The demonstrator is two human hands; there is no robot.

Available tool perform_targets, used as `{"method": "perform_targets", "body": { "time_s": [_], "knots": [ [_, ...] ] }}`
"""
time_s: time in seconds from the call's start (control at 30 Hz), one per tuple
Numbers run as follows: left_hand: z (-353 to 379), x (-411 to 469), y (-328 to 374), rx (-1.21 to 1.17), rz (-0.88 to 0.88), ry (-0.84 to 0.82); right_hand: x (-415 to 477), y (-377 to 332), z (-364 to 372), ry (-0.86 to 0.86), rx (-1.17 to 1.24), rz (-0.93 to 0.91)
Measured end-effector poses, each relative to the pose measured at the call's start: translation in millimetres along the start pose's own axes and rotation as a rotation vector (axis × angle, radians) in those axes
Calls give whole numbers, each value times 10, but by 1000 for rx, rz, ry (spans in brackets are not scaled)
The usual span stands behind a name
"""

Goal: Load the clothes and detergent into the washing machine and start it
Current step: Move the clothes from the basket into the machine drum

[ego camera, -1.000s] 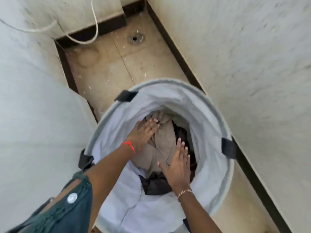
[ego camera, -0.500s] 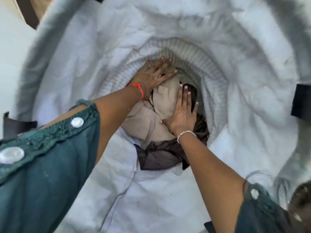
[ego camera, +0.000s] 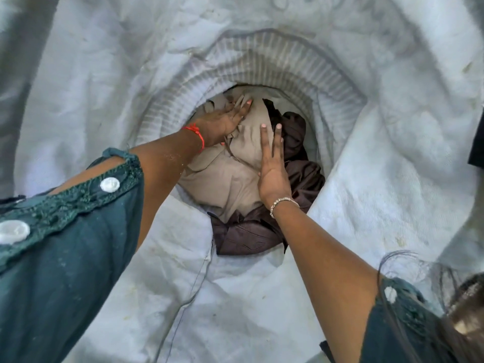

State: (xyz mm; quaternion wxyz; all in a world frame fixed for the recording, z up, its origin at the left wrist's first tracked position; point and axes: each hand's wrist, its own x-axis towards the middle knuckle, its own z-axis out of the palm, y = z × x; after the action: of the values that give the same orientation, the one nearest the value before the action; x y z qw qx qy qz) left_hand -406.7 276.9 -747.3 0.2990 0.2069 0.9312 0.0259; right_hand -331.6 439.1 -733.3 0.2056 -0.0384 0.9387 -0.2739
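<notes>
I look straight down into a tall white fabric laundry basket (ego camera: 379, 153). At its bottom lies a beige garment (ego camera: 227, 179) on top of a dark brown garment (ego camera: 251, 234). My left hand (ego camera: 222, 124), with a red thread at the wrist, lies flat on the far left side of the beige cloth with fingers spread. My right hand (ego camera: 272, 166), with a bracelet at the wrist, rests flat on the beige cloth's right side, fingers straight. Neither hand has closed on the cloth. No washing machine or detergent is in view.
The basket's white walls fill the view on all sides, with a ribbed ring (ego camera: 262, 56) low down. A black handle strap (ego camera: 478, 142) shows at the right edge. My green sleeves (ego camera: 65, 258) cover the lower left and right corners.
My head has dropped closer into the basket, so the floor and walls are out of view. Both hands have reached deeper and now lie on the beige garment.
</notes>
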Motion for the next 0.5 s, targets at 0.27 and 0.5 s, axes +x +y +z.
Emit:
{"method": "perform_targets", "body": {
  "time_s": [0.27,0.5],
  "knots": [
    [17,-314,118,173,-70,90,-205,-165,-123,-83,-25,-12],
    [-420,-898,256,190,-137,162,-610,-555,-525,-103,26,36]
  ]
}}
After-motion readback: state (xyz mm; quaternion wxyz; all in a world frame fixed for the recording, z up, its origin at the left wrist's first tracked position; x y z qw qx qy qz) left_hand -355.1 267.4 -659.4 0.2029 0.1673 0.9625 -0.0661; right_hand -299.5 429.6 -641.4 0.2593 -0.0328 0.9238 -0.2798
